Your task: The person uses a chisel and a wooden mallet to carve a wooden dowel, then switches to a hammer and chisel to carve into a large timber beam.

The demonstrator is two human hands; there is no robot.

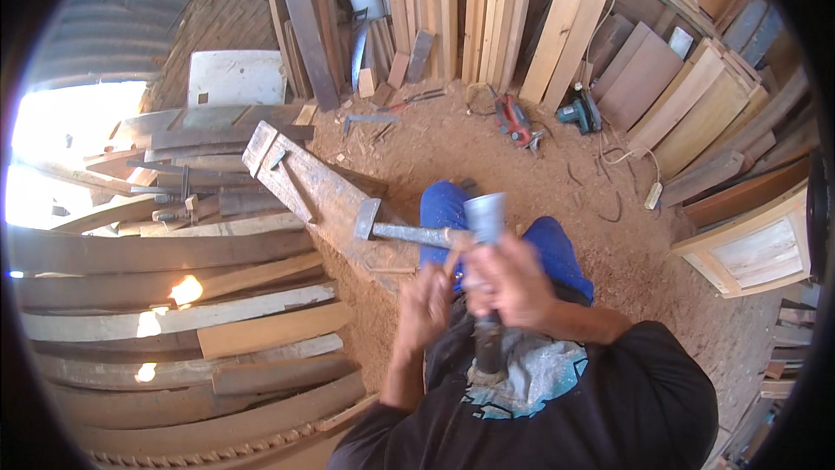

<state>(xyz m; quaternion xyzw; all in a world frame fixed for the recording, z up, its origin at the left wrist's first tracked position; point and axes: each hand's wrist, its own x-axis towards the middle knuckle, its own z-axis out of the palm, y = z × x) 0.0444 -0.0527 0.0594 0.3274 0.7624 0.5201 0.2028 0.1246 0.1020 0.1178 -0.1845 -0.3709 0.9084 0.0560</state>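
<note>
My left hand is closed in front of my lap, around what looks like a thin wooden stick; blur hides its far end. Just beside it, my right hand grips a tool with a grey flared end on top and a dark shaft below; its kind cannot be told. A hammer with a square metal head lies over the worn plank bench ahead, its handle end reaching close to my hands. A wood strip and a small teal tool rest on the bench.
Stacked boards fill the left side. Upright planks lean at the back. On the sawdust-covered floor lie a red power tool, a teal circular saw and a cord. A framed wooden panel stands at right.
</note>
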